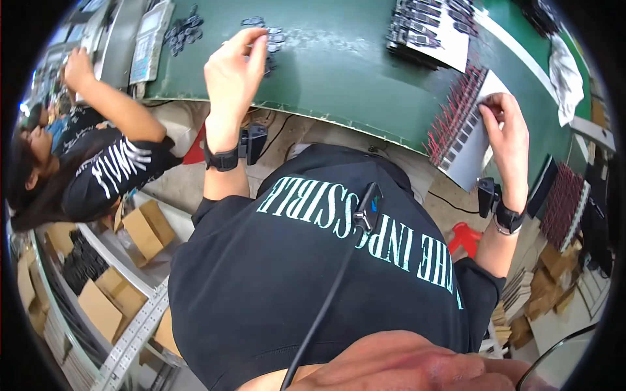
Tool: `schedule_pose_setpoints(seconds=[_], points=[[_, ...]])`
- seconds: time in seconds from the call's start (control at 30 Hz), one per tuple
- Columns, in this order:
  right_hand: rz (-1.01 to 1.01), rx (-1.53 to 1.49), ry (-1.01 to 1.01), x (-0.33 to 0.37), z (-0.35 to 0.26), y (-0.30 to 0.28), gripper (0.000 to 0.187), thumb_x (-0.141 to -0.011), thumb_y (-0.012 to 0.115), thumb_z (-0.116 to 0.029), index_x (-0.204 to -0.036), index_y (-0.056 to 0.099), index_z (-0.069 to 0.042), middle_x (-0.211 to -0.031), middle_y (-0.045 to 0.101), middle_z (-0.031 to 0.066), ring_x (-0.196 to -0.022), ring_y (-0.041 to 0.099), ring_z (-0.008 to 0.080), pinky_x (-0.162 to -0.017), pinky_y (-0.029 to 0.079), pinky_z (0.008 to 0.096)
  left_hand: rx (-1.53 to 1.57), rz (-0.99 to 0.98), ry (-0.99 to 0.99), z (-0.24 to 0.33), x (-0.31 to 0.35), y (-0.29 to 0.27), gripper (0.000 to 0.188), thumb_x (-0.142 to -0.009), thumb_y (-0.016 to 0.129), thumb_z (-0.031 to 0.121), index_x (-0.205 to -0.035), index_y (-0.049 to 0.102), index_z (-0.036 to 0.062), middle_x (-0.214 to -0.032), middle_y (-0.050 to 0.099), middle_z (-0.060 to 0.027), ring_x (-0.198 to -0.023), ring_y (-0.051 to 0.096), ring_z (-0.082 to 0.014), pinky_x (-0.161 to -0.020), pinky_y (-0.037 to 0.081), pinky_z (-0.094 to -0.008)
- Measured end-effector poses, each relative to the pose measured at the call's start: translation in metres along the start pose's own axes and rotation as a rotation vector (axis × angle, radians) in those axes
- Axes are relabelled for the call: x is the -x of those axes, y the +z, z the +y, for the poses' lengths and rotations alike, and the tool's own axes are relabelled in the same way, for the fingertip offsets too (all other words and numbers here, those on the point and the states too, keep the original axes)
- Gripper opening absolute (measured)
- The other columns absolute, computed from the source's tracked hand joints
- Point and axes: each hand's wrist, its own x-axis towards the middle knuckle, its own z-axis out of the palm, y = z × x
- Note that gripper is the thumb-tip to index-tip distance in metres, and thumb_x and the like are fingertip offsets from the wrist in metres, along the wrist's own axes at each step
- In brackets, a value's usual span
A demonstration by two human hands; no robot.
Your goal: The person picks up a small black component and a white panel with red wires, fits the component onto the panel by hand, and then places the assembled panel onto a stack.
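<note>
My left hand is over small black parts on the green table, thumb and forefinger brought together. Whether anything small sits between those fingertips is hidden. At the right, a white board carries a row of black squares and many thin red wires along its left side. It lies slanted across the near edge of the table. My right hand is at the board's right side, fingers curled and the thumb near the forefinger over its white face. What that grip holds cannot be made out.
Stacked boards with black parts stand at the back right. Another black cluster and a pale tray are at the left. A co-worker's arm reaches in there. Cardboard boxes and a red-wired board flank me.
</note>
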Motion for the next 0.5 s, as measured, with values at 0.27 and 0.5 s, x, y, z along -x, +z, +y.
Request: schedule_pose_setpoints(seconds=[0.27,0.5], points=[[0.19,-0.504,0.291,0.061,0.022,0.025,0.02,-0.098,0.062,-0.01,-0.114,0.062,0.001,-0.106,0.066,0.0044,-0.092,0.06,0.0142,-0.086,0.047,0.0276,-0.372,0.016,0.2,-0.022,0.062,0.028,0.02,-0.089,0.068,0.017,-0.106,0.072,0.008,-0.094,0.069,-0.0091,-0.09,0.066,-0.0276,-0.079,0.054,-0.0383],[0.137,-0.95,0.311,0.095,0.013,0.022,0.019,-0.098,0.061,-0.009,-0.115,0.063,0.0,-0.114,0.067,0.01,-0.096,0.059,0.013,-0.087,0.046,0.0266,-0.351,-0.067,0.33,-0.006,0.065,0.057,0.022,-0.085,0.072,0.015,-0.106,0.072,0.0081,-0.097,0.067,-0.0081,-0.094,0.062,-0.027,-0.079,0.054,-0.0372]])
